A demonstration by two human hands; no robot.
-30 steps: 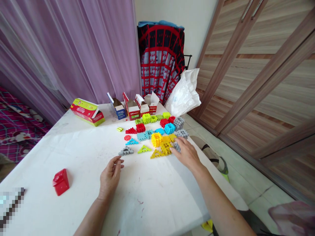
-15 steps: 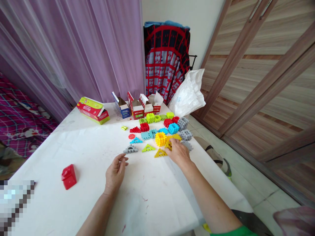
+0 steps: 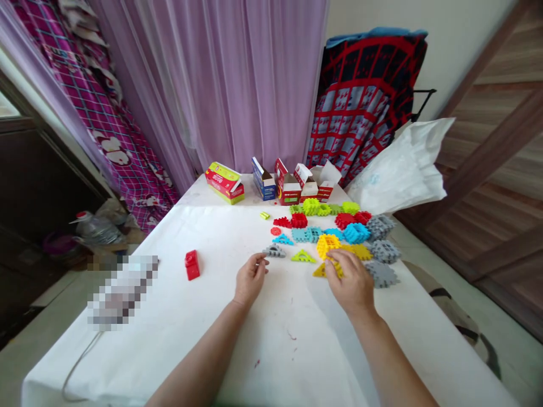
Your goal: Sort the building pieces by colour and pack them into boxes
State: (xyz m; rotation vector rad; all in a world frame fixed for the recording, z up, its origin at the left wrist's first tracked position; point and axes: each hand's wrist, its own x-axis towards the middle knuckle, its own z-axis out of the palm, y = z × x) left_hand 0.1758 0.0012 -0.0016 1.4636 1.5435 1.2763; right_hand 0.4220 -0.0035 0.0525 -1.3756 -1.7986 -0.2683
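My left hand [image 3: 251,278] rests over the white tablecloth, its fingers loosely curled and a gap left by the thumb, with nothing seen in it. Just beyond its fingertips lies a grey triangular block [image 3: 275,251]. My right hand [image 3: 351,278] is closed on a yellow building block [image 3: 338,268], partly hidden by the fingers. Against that hand are a yellow toothed cube [image 3: 327,245] and a yellow triangular block [image 3: 319,271]. A lime triangular block [image 3: 302,256] lies between the hands. To the right sits a flat grey toothed piece [image 3: 382,275].
Behind are blue [image 3: 356,233], red [image 3: 299,220], lime [image 3: 311,206] and grey [image 3: 385,251] toothed blocks. Several opened cartons [image 3: 289,192] line the back, near a white bag [image 3: 399,175]. A red plastic piece [image 3: 192,264] lies left. A cable [image 3: 80,362] hangs near the left corner.
The view has swung left, so things appear further right. My right hand has drawn nearer with the yellow block, uncovering more of the flat grey piece. My left hand stays near the grey triangle.
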